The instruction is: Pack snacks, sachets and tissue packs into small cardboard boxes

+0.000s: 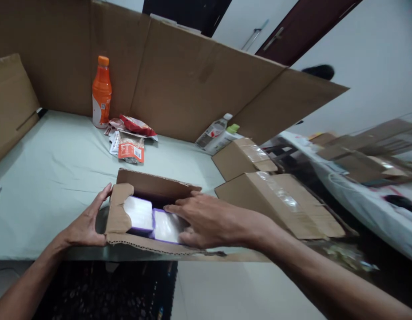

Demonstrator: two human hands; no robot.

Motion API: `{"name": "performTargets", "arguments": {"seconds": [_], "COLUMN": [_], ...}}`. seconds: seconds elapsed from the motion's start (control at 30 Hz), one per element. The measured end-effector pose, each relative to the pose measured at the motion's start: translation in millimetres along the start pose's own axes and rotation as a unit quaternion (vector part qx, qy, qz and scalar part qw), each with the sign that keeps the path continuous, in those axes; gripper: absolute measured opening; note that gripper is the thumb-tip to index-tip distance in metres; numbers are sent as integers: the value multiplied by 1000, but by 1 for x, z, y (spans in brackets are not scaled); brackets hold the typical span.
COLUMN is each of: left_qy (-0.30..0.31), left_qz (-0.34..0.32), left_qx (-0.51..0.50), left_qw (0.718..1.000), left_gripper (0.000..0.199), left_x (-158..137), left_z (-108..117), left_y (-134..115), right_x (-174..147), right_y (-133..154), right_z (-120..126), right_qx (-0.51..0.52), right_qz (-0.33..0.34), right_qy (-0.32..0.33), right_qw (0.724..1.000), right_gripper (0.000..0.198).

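Observation:
An opened cardboard box (118, 213) sits at the near edge of the cloth-covered table, its flaps raised. Inside lie two white packs with purple edges that look like tissue packs, a left tissue pack (139, 214) and a right tissue pack (168, 226), side by side. My left hand (88, 222) grips the box's left end, thumb at the near corner and fingers at the far one. Over the box's right part, my right hand (206, 218) reaches in with thumb and fingers around the right tissue pack. That hand hides the pack's right end and is slightly blurred.
Beyond the box stand an orange bottle (102, 93) and several snack packets (131, 146). A clear bottle (214, 131) and a green-capped bottle (222, 140) lean against the tall cardboard screen (192, 71). Two taped boxes (275, 200) sit at the right.

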State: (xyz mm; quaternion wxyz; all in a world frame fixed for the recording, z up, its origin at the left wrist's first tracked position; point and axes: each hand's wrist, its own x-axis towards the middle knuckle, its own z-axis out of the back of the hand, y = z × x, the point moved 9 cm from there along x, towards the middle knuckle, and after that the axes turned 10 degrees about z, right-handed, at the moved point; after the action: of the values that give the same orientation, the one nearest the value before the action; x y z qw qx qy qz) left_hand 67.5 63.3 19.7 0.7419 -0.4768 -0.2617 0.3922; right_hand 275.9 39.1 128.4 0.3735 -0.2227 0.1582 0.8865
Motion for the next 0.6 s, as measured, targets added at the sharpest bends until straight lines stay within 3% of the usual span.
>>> {"name": "performTargets", "arguments": {"seconds": [0.2, 0.37, 0.5, 0.6], "left_qy": [-11, -8, -10, -7], "left_qz": [4, 1, -10, -7], "left_qx": [37, 30, 26, 22], "left_qw": [999, 1000, 1000, 1000], "left_gripper": [128, 127, 126, 125], "left_x": [-1, -2, -1, 1], "left_z": [1, 4, 6, 6], "left_y": [-1, 1, 0, -3], "right_x": [2, -12, -20, -18], "right_y": [15, -11, -22, -9], "right_z": [7, 14, 5, 0], "right_qx": [-53, -72, -74, -53], "right_qz": [-20, -60, -85, -28], "right_qy": [51, 67, 21, -48], "right_qw": [997, 993, 993, 997], "right_gripper": [59, 28, 26, 34]}}
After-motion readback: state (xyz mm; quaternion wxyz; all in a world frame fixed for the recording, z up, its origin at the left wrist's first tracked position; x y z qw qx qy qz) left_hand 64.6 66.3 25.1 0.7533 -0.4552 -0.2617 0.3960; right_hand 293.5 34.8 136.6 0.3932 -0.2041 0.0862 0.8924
